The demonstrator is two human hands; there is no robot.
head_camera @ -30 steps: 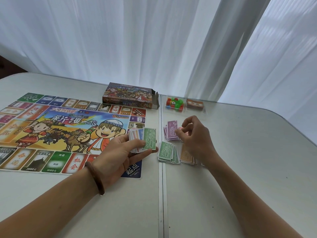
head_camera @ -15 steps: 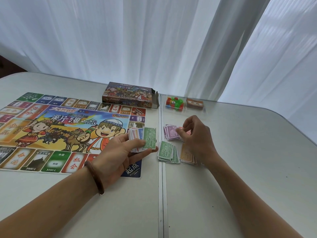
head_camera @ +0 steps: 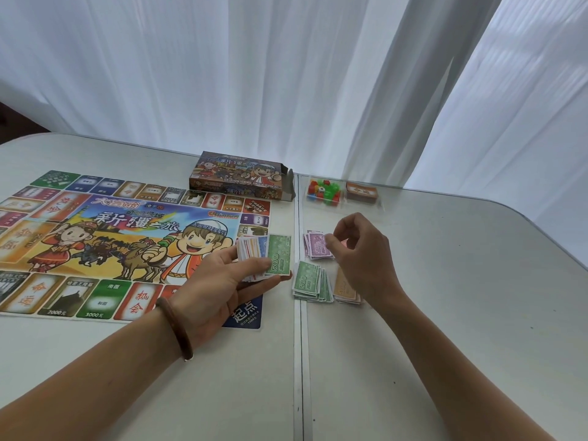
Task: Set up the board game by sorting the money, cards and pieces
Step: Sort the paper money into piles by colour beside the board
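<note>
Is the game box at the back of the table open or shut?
Open. The game box lies flat, and the end flap on its right side stands swung out, showing its plain grey inside. Whether anything is still inside cannot be told.

White sheer curtains [head_camera: 254,74] hang in long folds across the whole back, lit from behind by soft daylight. In front stands a pale grey table [head_camera: 445,329] with a rounded far-right corner, and a seam [head_camera: 298,377] runs down its middle.

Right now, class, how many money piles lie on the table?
3: purple pile farthest, green pile nearer, orange pile beside it, partly behind the right hand; more may hide.
</note>
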